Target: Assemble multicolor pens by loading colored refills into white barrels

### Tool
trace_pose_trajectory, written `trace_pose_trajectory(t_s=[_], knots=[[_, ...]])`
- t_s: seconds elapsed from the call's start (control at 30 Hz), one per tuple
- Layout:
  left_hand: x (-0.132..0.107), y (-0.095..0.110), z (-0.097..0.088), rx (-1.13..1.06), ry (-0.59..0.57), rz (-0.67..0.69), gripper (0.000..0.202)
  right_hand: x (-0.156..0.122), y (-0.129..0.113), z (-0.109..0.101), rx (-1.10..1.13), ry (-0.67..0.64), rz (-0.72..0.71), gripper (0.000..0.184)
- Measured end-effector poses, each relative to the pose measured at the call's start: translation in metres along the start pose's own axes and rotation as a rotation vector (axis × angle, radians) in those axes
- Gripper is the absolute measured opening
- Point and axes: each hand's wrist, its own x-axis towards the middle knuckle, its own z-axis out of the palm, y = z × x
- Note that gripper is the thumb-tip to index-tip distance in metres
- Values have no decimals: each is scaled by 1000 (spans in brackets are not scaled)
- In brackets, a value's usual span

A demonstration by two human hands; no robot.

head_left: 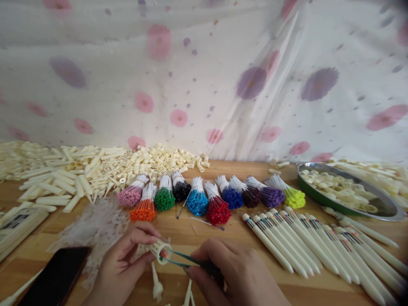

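left hand [126,259], nearly closed, pinches one cream slotted sleeve [158,250] above the counter [238,234], toward its near edge; right hand [234,270], closed, grips one pair of tweezers [208,267], tips at the sleeve's mouth. fitting coloured bits [163,254] inside seems the step in hand; the next move likely calls for a steady sleeve. ten bundles of coloured sticks [165,196] cross the counter's middle; one phone [55,278] lies by the near left corner, one tray [323,202] by the far right corner; a dozen or so pens [270,244] overlap near the right edge.
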Motion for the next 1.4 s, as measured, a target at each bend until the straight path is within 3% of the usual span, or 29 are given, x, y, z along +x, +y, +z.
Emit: trace_pose_trajectory(t_s=[0.23, 0.5, 0.7, 0.87, 1.07, 1.4], knots=[[-3, -1, 5, -42, 33, 15, 7, -1, -4, 6, -30, 12, -50, 5], [-4, -2, 5, -4, 11, 54, 6, -2, -4, -4, -46, 31, -75, 9], [-5, -4, 5, -33, 22, 42, 4, -1, 0, 2, -169, 24, -208, 15], [-4, 1, 7, 9, 34, 55, 9, 0, 3, 11, -251, 130, -305, 29], [-3, 1, 8, 3, 25, 67, 9, 3, 4, 32, -269, 422, -339, 38], [-5, 0, 9, -78, 5, 14, 8, 5, 0, 29, -326, 423, -409, 38]])
